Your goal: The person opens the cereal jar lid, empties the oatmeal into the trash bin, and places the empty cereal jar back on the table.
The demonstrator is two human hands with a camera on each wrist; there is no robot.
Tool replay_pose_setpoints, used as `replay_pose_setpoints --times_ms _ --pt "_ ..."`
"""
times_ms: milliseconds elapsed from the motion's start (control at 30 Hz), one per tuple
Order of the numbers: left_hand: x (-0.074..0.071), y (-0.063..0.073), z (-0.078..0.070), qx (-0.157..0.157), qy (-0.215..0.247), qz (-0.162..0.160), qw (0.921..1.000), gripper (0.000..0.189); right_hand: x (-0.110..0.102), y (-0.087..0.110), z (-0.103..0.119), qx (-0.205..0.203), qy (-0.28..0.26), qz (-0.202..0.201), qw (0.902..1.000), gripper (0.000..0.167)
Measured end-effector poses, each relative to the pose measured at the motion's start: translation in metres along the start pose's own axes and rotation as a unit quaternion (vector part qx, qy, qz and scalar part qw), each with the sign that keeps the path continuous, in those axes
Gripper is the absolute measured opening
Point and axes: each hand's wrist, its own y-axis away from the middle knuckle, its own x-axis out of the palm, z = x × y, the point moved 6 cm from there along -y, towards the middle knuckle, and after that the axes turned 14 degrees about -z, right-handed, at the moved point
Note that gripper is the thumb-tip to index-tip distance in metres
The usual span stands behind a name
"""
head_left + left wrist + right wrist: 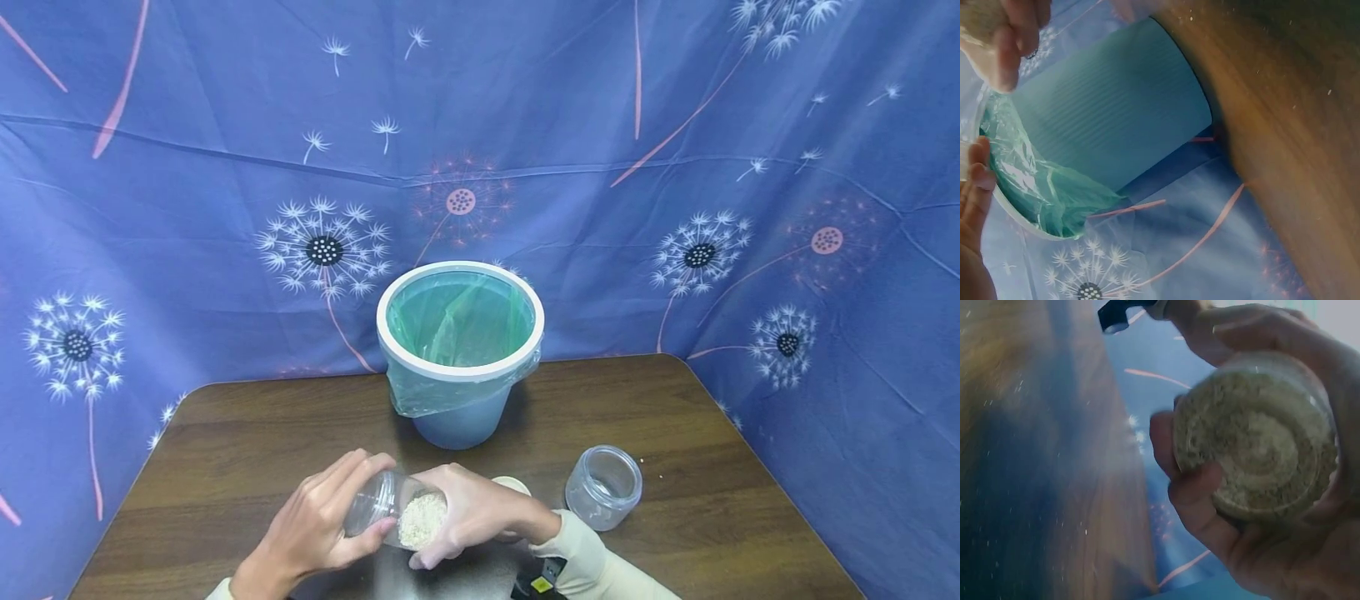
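Low over the front of the table, my left hand (pixel 311 517) grips a clear jar (pixel 369 500) tipped on its side. My right hand (pixel 476 508) holds a second clear jar (pixel 1254 444), also tilted, with pale grains (pixel 422 518) inside. The two jars' mouths face each other and meet or overlap in the head view. From the right wrist, the grain-filled jar shows its round base, fingers curled round its side. Only the fingers (pixel 979 194) of my left hand appear in the left wrist view.
A blue bin (pixel 457 425) with a white rim and green liner (pixel 427 392) stands behind the hands. To the right sits an open clear jar (pixel 603 492), a few grains beside it. A pale round object (pixel 512 483) is partly hidden behind my right hand. Patterned blue cloth (pixel 225 183) surrounds the table.
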Motion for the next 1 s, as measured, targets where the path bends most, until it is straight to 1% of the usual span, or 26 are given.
replay_pose_setpoints --times_ms 67,133,200,267,367,467,600,667,767,933,1000 --pt "-0.002 -0.006 -0.003 0.035 0.021 -0.016 0.9990 0.055 0.002 0.000 0.002 -0.003 -0.009 0.030 0.9995 0.039" --pt "-0.004 -0.012 -0.006 0.063 0.040 -0.027 0.9969 0.055 0.003 0.000 0.005 -0.012 -0.010 0.054 0.9984 0.038" --pt "-0.006 -0.017 -0.007 0.083 0.051 -0.035 0.9947 0.054 0.005 0.000 0.007 -0.015 -0.015 0.072 0.9972 0.037" --pt "-0.007 -0.019 -0.008 0.094 0.053 -0.042 0.9932 0.053 0.006 -0.001 0.008 -0.013 -0.023 0.080 0.9965 0.036" --pt "-0.007 -0.019 -0.007 0.099 0.047 -0.049 0.9928 0.050 0.008 -0.002 0.008 -0.005 -0.028 0.077 0.9966 0.036" --pt "-0.006 -0.017 -0.005 0.094 0.045 -0.052 0.9932 0.047 0.011 -0.001 0.005 0.015 -0.038 0.068 0.9968 0.037" --pt "-0.004 -0.015 -0.003 0.085 0.056 -0.055 0.9932 0.043 0.015 0.000 0.000 0.042 -0.058 0.061 0.9956 0.037" --pt "-0.003 -0.014 -0.003 0.081 0.063 -0.057 0.9931 0.042 0.016 0.001 -0.001 0.045 -0.061 0.060 0.9953 0.037" --pt "-0.003 -0.014 -0.003 0.075 0.068 -0.059 0.9931 0.041 0.017 0.000 -0.001 0.032 -0.051 0.062 0.9963 0.038" --pt "-0.003 -0.014 -0.003 0.071 0.063 -0.061 0.9937 0.040 0.015 -0.001 0.000 -0.017 -0.009 0.059 0.9981 0.039" --pt "-0.003 -0.014 -0.004 0.071 0.059 -0.061 0.9938 0.040 0.015 -0.001 0.001 -0.027 0.001 0.057 0.9980 0.040"
